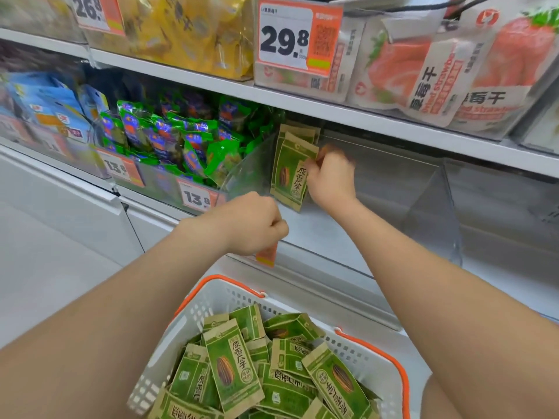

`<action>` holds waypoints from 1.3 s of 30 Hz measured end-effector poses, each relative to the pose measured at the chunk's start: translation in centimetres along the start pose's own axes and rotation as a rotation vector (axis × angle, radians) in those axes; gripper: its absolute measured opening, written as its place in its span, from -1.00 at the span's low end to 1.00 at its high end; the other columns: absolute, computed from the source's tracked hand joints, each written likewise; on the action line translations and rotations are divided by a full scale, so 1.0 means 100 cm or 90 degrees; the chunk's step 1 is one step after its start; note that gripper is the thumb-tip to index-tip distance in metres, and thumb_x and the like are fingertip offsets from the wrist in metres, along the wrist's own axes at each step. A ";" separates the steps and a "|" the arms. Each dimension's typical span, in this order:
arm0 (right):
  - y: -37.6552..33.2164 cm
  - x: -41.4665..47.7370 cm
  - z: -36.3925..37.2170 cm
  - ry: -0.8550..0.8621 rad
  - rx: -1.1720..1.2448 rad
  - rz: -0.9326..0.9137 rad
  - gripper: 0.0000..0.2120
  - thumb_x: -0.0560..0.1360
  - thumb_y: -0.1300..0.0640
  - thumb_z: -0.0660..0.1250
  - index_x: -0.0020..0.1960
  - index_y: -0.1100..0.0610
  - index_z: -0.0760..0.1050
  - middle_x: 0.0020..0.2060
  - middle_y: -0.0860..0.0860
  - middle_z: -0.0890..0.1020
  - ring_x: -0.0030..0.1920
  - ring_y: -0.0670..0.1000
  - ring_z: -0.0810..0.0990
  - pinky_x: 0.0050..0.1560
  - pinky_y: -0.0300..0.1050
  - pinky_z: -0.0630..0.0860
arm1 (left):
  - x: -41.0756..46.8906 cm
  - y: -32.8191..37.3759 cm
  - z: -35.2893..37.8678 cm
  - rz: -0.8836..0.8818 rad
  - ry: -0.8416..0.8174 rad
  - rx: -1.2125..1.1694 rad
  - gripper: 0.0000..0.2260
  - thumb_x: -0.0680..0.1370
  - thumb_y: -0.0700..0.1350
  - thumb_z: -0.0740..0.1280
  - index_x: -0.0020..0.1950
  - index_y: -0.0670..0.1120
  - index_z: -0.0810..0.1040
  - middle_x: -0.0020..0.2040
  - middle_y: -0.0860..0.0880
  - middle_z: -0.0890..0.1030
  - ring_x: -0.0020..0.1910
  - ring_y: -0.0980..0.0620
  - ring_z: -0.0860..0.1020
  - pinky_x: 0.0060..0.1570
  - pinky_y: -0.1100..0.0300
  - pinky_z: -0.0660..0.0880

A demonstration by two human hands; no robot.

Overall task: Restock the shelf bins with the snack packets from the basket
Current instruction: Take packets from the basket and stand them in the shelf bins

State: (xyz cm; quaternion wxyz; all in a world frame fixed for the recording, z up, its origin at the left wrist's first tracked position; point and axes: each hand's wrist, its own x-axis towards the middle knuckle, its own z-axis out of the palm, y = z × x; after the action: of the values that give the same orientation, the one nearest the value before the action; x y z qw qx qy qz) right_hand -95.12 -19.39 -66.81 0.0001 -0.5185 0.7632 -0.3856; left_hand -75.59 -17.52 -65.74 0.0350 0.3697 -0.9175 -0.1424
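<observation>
A white basket with an orange rim (375, 343) sits low in front of me, full of several green-and-tan snack packets (230, 367). My right hand (331, 178) reaches into a clear shelf bin (402, 204) and grips the edge of upright green packets (289, 173) standing against the bin's left wall. My left hand (257, 225) is curled at the bin's front edge, just above an orange price tag (267, 257); what it grips is hidden by the fingers.
To the left, neighbouring bins hold bright green packets (181, 140) and blue packets (51, 101), with price tags 13.8 (196, 198). The shelf above carries yellow bags (193, 31) and dried strawberry bags (447, 71) behind a 29.8 tag (286, 37). White cabinet fronts lie below.
</observation>
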 end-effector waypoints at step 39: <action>-0.056 -0.153 -0.114 -0.423 -0.304 -0.299 -0.64 0.53 0.03 0.26 -0.36 0.10 0.24 -0.41 0.08 0.31 -0.34 0.16 0.40 -0.42 -0.11 0.19 | -0.083 0.055 0.084 0.085 -0.180 0.165 -0.78 0.58 0.11 0.28 -0.13 0.00 0.58 -0.07 -0.02 0.63 -0.02 -0.14 0.60 -0.12 0.10 0.54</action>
State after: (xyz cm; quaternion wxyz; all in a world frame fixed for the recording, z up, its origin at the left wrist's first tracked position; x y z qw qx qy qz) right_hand -88.15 -1.50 -61.62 0.0381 -0.7578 0.6513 -0.0023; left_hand -74.71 -6.07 -71.88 -0.1323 0.2855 -0.9465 -0.0710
